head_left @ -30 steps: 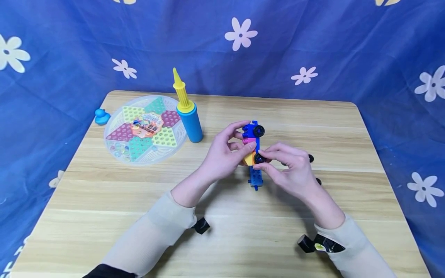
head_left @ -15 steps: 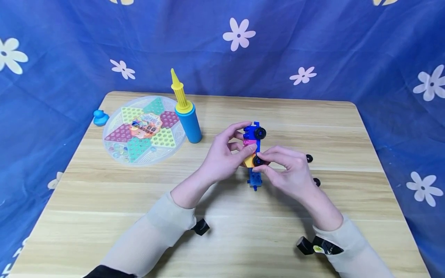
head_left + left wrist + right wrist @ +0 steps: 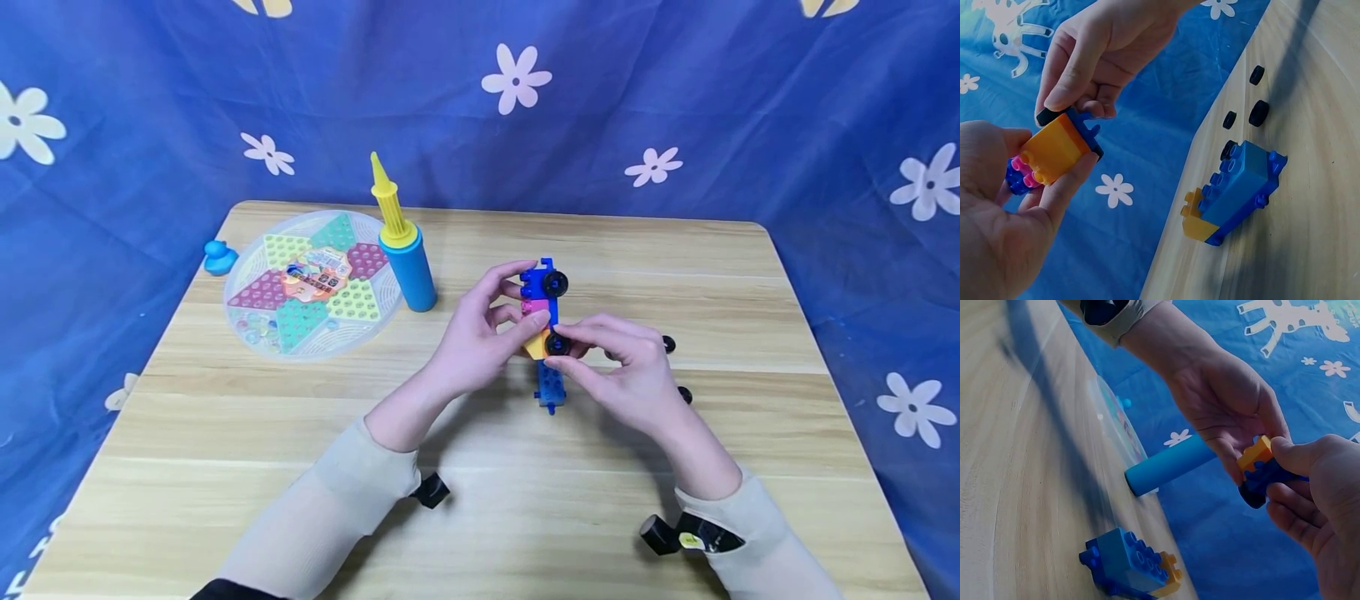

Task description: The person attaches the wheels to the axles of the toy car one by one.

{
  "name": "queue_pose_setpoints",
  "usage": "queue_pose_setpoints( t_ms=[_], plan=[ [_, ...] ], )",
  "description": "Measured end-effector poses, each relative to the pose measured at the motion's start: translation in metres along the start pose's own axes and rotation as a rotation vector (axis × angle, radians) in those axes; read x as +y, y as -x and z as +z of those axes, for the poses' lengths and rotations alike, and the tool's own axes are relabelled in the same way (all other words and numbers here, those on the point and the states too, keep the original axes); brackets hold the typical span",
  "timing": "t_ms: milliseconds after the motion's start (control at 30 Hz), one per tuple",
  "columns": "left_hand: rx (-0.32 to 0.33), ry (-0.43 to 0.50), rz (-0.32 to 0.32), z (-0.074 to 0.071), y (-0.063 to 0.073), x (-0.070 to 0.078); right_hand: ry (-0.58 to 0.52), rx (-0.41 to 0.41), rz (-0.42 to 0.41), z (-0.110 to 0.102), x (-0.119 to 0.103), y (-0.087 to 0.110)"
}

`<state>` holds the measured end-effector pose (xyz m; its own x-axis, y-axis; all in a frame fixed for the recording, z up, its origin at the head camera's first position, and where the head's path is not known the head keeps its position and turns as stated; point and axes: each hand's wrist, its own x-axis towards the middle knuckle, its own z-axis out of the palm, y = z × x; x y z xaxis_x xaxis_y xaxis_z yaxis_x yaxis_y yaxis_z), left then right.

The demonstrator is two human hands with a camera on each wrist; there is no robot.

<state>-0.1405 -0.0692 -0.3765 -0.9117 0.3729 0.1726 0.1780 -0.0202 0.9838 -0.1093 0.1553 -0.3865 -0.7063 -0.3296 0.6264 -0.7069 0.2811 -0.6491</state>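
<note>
In the head view my left hand (image 3: 480, 337) holds a toy block car (image 3: 536, 307) on its side, with a dark blue base and pink and orange blocks. Its thumb lies across the car's middle. With thumb and fingers my right hand (image 3: 633, 358) pinches a black wheel (image 3: 557, 343) at the car's near end. Another black wheel (image 3: 556, 284) sits at the far end. In the left wrist view the orange block (image 3: 1054, 147) faces the camera; the pinched wheel is mostly covered. Below the hands, a second block vehicle (image 3: 1235, 194) stands on the table, blue with a yellow-orange end block.
Several loose black wheels (image 3: 1259, 113) lie on the table to the right, partly hidden by my right hand in the head view. Left of the hands stand a blue and yellow hand pump (image 3: 408, 267), a round Chinese checkers board (image 3: 315, 333) and a blue rubber duck (image 3: 220, 259).
Both hands keep their hold on the car and wheel. The car has risen very slightly in the head view, which has itself shifted a little.
</note>
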Motion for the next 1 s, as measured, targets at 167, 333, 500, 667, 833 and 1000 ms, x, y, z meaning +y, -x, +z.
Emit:
queue_pose_setpoints(
  t_ms=[167, 333, 500, 667, 833, 1000],
  plan=[
    [-0.003, 0.028, -0.019, -0.0003, -0.0004, 0.0005, 0.016, -0.007, 0.010, -0.0014, -0.0025, -0.0001],
    [-0.010, 0.037, -0.024, -0.0005, -0.0011, 0.0001, 0.012, -0.016, 0.014, -0.0023, -0.0039, -0.0004],
    [-0.019, 0.029, -0.027, -0.0008, -0.0013, 0.0000, 0.002, -0.036, 0.001, -0.0028, -0.0040, -0.0009],
    [-0.022, 0.028, -0.029, -0.0004, -0.0015, 0.0001, 0.005, -0.049, -0.007, -0.0034, -0.0033, -0.0007],
    [-0.023, 0.028, -0.035, -0.0005, -0.0013, 0.0003, 0.004, -0.052, -0.009, -0.0034, -0.0025, -0.0006],
    [-0.027, 0.036, -0.039, -0.0009, -0.0019, 0.0001, 0.003, -0.049, -0.014, -0.0037, -0.0019, -0.0014]
  ],
)
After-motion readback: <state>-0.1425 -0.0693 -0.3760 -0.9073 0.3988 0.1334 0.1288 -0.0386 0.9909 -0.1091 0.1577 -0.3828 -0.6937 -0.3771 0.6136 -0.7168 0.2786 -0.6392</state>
